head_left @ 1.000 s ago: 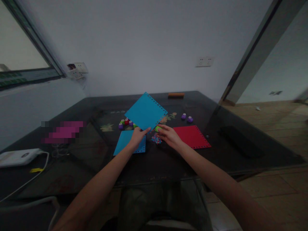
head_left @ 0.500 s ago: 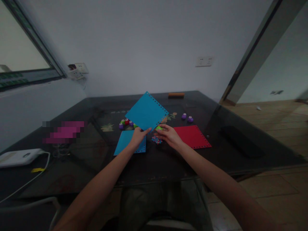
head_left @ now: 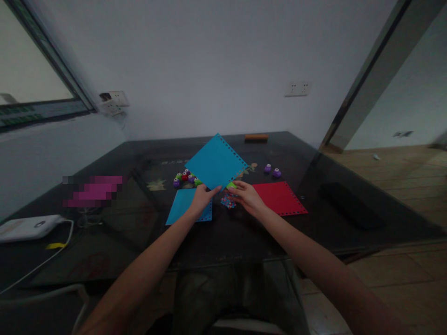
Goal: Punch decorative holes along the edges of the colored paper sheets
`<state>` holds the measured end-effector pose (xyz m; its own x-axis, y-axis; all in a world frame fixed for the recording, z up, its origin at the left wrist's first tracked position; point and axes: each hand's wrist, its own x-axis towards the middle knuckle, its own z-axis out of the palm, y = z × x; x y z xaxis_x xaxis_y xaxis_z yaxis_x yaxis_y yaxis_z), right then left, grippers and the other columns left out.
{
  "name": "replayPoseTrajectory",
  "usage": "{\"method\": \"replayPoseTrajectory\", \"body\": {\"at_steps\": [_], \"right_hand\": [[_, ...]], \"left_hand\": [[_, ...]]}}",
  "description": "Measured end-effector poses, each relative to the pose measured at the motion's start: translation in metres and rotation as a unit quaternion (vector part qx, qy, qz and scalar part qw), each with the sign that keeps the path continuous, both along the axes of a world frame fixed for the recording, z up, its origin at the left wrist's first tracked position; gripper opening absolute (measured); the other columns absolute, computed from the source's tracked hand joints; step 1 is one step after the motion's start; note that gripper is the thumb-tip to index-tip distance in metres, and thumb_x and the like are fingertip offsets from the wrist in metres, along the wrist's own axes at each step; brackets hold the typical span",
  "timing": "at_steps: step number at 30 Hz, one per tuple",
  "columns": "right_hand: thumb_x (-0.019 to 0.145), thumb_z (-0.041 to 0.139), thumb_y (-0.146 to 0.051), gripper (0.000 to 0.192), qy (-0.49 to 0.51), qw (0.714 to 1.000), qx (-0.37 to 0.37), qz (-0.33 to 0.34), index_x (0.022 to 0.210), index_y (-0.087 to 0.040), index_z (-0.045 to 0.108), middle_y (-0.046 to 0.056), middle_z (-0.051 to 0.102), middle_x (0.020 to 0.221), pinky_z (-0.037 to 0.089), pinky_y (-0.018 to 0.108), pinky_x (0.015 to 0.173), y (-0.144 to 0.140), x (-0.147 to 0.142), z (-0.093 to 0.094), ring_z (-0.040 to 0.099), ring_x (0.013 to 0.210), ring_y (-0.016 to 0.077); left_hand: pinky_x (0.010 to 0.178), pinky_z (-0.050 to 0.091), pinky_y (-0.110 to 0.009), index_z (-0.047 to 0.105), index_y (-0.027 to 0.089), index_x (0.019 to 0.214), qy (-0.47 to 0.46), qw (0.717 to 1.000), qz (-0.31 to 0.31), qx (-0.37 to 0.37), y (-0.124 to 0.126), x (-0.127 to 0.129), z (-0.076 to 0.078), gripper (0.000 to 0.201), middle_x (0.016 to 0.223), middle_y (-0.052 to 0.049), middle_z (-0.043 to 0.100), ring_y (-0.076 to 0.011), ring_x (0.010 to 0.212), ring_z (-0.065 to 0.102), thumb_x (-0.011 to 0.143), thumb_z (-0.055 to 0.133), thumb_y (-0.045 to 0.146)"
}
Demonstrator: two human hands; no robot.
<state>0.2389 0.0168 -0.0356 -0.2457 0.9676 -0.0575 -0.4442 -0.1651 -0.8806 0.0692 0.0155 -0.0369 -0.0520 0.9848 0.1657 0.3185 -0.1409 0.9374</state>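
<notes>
A blue paper sheet point(head_left: 216, 162), turned corner-up, has a row of holes along its upper right edge. My left hand point(head_left: 201, 197) pinches its bottom corner between thumb and fingers. A small green hole punch point(head_left: 231, 185) sits at the sheet's lower right edge, with my right hand point(head_left: 247, 196) closed around it. Beneath the hands lies a little heap of red, blue and white paper bits point(head_left: 228, 201). Another blue sheet point(head_left: 181, 204) with punched edges lies flat under my left wrist. To the right, a red sheet point(head_left: 279, 199) has holes along its edges.
Several small purple, green and red punches with eye-like tops, including a red one point(head_left: 185, 177), stand behind the left sheet. Two purple punches point(head_left: 272, 170) stand farther right. A black case point(head_left: 351, 204), an orange-brown bar point(head_left: 256, 137) and a white device point(head_left: 31, 228) with a cable rest on the table.
The raised blue sheet has shifted slightly to the right. Both hands keep their grip at nearly the same place.
</notes>
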Motion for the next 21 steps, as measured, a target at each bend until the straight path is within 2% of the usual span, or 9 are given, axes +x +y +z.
{"method": "replayPoseTrajectory", "body": {"at_steps": [5, 13, 21], "right_hand": [[0.049, 0.083, -0.023, 0.042, -0.009, 1.000, 0.010, -0.018, 0.083, -0.020, 0.059, 0.002, 0.065, 0.084, 0.052, 0.029, 0.069, 0.0006, -0.0013, -0.0015, 0.064, 0.078, 0.0157], [0.050, 0.083, -0.032, 0.037, -0.045, 0.998, 0.043, -0.011, 0.077, -0.020, 0.060, 0.002, 0.066, 0.080, 0.047, 0.026, 0.063, -0.0018, -0.0019, 0.0009, 0.061, 0.069, 0.0141], [0.047, 0.084, -0.032, 0.037, -0.045, 0.997, 0.049, -0.031, 0.073, -0.019, 0.061, 0.000, 0.065, 0.074, 0.045, 0.024, 0.061, -0.0040, -0.0049, 0.0017, 0.058, 0.064, 0.0120]], "left_hand": [[0.067, 0.046, -0.029, 0.069, 0.016, 0.080, -0.016, 1.000, -0.016, 0.001, 0.0004, 0.0008, -0.0011, 0.033, 0.083, -0.007, 0.072, -0.0241, 0.079, 0.062, 0.064, 0.068, 0.046], [0.056, 0.043, -0.028, 0.067, 0.016, 0.068, 0.012, 1.000, -0.012, -0.008, -0.0024, 0.0042, -0.0001, 0.027, 0.064, -0.004, 0.068, -0.0232, 0.071, 0.062, 0.065, 0.067, 0.043], [0.062, 0.046, -0.028, 0.068, 0.014, 0.076, 0.019, 0.999, -0.028, 0.010, -0.0016, 0.0048, -0.0038, 0.032, 0.076, -0.006, 0.071, -0.0203, 0.069, 0.062, 0.067, 0.065, 0.044]]}}
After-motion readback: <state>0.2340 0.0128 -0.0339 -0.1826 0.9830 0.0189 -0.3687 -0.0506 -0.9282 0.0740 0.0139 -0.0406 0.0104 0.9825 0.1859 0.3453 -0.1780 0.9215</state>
